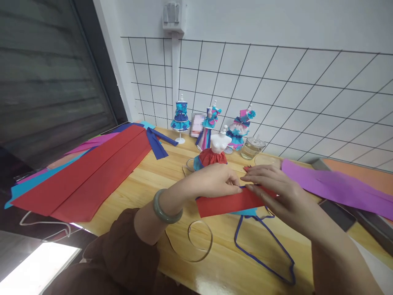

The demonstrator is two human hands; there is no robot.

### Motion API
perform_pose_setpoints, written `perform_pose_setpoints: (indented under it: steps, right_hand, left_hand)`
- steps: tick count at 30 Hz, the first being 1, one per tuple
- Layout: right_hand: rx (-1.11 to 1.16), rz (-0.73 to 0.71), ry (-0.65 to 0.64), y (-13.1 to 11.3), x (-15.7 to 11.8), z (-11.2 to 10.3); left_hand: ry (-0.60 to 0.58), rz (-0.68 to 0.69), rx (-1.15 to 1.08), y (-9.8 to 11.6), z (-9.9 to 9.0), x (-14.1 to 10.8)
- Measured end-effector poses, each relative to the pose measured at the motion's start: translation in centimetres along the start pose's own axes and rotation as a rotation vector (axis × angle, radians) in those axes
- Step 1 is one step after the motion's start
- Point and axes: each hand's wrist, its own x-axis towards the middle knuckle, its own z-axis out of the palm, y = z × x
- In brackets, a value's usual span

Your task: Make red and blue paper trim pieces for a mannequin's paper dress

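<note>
Tabletop (129,200) spans the scene, with red sheets (92,168) at left. Near its middle, the left hand (211,180) is curled nearly closed at the far edge of a red strip (224,204); its grip cannot be told. The right hand (276,186) is loosely open, fingertips over the strip's right end. Light, even fingertip pressure should keep that edge straight without creasing it, with the thin blue ribbon (293,266) kept free of the fold.

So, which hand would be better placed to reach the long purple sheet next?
Probably the right hand: it and the left hand touch the flat red strip, but it's nearer the purple sheet.
</note>
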Motion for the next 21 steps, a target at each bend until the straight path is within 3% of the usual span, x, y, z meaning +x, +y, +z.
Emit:
perform_pose_setpoints:
  steps: [3, 6, 11, 21]
  right_hand:
    - [0.045, 0.141, -0.109, 0.7, -0.7, -0.4]
    - [0.112, 0.271, -0.118, 1.2, -1.2, -0.9]
    - [0.213, 0.443, -0.031, 1.6, -1.2, -1.8]
    - [0.554, 0.563, 0.27, 2.9, -2.4, -2.6]
  left_hand:
    - [-0.042, 0.029, -0.014, -0.3, -0.2, 0.1]
    - [-0.048, -0.01, -0.081, -0.4, -0.8, 0.0]
    - [0.023, -0.076, -0.198, -0.6, -2.0, -0.6]
    - [0.116, 0.02, -0.42, -0.5, -3.9, -1.7]
